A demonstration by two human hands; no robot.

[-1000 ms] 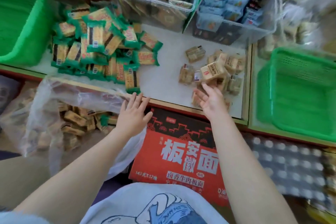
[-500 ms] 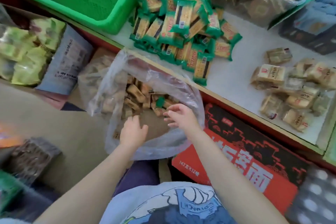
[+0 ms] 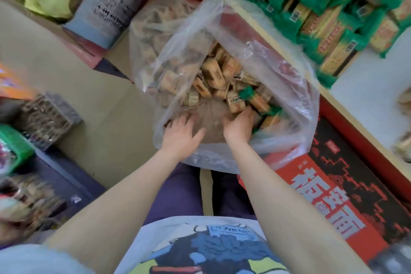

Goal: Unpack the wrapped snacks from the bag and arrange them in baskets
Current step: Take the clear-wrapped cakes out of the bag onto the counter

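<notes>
Since the half-second-old frame your view has dropped and closed in on the bag; both hands have pushed deeper into its mouth, and the right one has reached the snacks.

Right hand [image 3: 239, 125]: fingers curl down around a tan wrapped snack [image 3: 236, 102] at the near edge of the heap. They look closed on it, though blur hides the fingertips. A green-ended snack [image 3: 255, 98] lies touching it, just to the frame's right.

Left hand [image 3: 181, 134]: fingers spread and straight, holding nothing, pressed flat on the clear film at the lower-left lip of the plastic bag [image 3: 289, 87], apparently pinning it open.

The relation that matters: the heap of snacks [image 3: 213, 78] sits directly above your right fingertips in the frame, running toward upper left inside the bag. The right hand is plainly the nearer one; the left lies beside the heap, not on it.

Outward: the sorted green packets [image 3: 322, 13] lie on the white shelf [image 3: 364, 87] at upper right, past the bag's far wall. No basket can be picked out with any certainty in this view. My read is that the lift goes up and right, over the shelf's red edge.
</notes>
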